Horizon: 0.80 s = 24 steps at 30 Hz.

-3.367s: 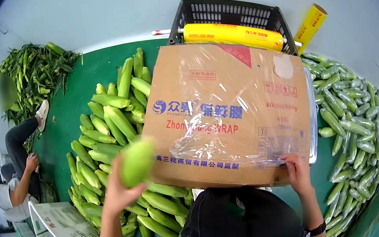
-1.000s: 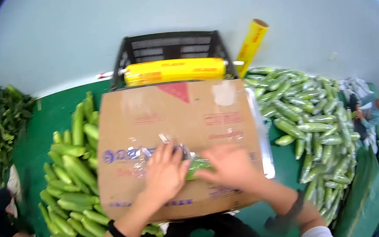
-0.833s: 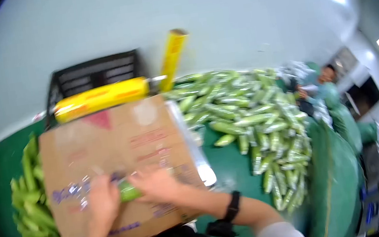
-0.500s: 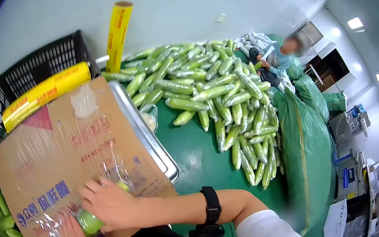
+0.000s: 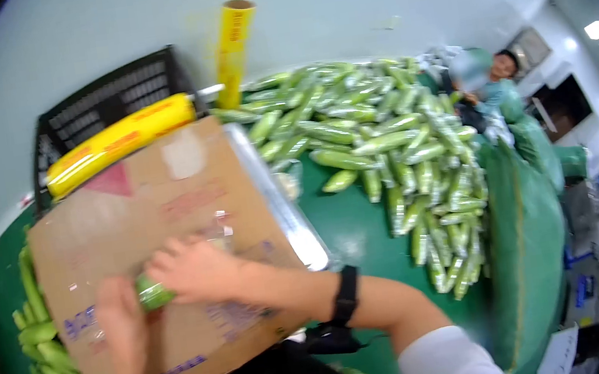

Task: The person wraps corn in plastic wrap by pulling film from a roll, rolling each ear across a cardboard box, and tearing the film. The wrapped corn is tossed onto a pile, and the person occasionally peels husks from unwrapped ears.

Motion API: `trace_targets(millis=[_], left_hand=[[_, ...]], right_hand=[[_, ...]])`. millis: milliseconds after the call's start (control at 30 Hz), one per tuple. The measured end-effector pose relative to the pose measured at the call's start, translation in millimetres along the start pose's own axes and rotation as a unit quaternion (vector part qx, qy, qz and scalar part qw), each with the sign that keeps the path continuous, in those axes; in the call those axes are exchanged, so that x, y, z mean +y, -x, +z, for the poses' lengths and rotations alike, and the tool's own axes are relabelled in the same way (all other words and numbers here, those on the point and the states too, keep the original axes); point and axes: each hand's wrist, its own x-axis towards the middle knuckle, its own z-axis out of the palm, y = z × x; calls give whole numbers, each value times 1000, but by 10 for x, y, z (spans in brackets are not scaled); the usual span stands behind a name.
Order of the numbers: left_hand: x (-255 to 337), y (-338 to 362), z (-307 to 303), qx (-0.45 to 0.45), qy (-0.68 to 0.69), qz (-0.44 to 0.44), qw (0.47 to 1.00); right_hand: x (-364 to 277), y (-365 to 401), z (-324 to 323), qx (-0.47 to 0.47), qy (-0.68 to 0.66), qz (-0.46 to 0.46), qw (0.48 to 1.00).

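Left hand (image 5: 121, 321) and right hand (image 5: 192, 267) grip corn (image 5: 152, 293) mid cardboard (image 5: 184, 184).

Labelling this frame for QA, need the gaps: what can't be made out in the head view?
Head view only:
ear of corn: mostly covered by the left hand and right hand; film around it unclear.
cardboard box: print smeared by motion blur.
unwrapped corn pile: cut off by the box and lens edge.
person at far right: too small and blurred to see what they hold.

Matt brown cardboard box (image 5: 167, 228) under crinkled glossy clear film (image 5: 224, 224); behind the box a black plastic crate (image 5: 111, 99), along its right edge a shiny metal tray (image 5: 289, 211)
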Motion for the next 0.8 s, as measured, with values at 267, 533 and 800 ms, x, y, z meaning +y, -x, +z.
trace_targets(millis=[267, 533, 800], left_hand=[[332, 657, -392, -131, -26, 105, 985], [-95, -636, -286, -71, -136, 148, 977], [-226, -1350, -57, -359, -216, 110, 901]], right_hand=[[-323, 240, -409, -156, -73, 13, 985], [2, -141, -221, 34, 8, -102, 994], [174, -682, -189, -135, 11, -63, 989]])
